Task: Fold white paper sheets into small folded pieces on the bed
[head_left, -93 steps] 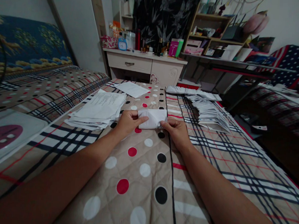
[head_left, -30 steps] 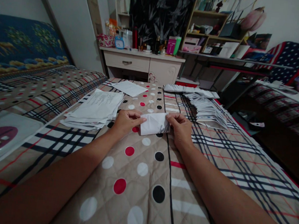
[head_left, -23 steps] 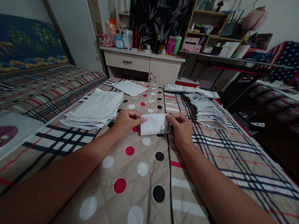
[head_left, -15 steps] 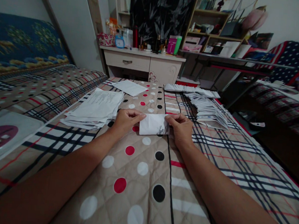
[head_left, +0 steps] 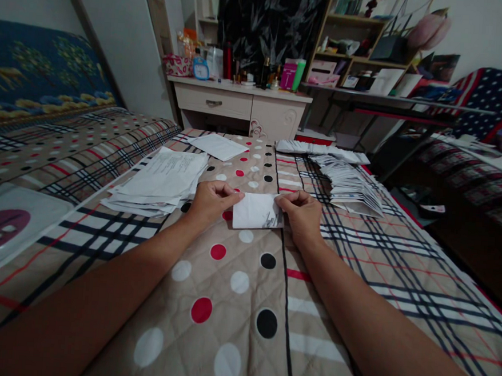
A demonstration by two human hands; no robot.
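Note:
A small folded sheet of white paper [head_left: 257,211] with dark print at its lower right is held just over the spotted bedspread. My left hand [head_left: 213,202] pinches its upper left corner between thumb and fingers. At the upper right corner, my right hand [head_left: 303,214] pinches it the same way. Left of my hands lies a loose stack of printed papers [head_left: 159,179]. A separate white sheet [head_left: 219,146] rests farther back. To the right, a fanned row of folded papers [head_left: 348,183] lies near a long bundle of folded papers [head_left: 322,151].
The quilted bedspread [head_left: 242,313] spreads under everything. A white board with a purple print [head_left: 29,218] lies at the left. Beyond the bed stands a cream dresser [head_left: 235,104] crowded with bottles, a blue clock and boxes. A desk with shelves [head_left: 354,60] is at the back right.
Over the last three seconds the folded paper has been turned so its printed corner shows, and my right hand moved from its lower to its upper corner. Lately the paper has levelled slightly.

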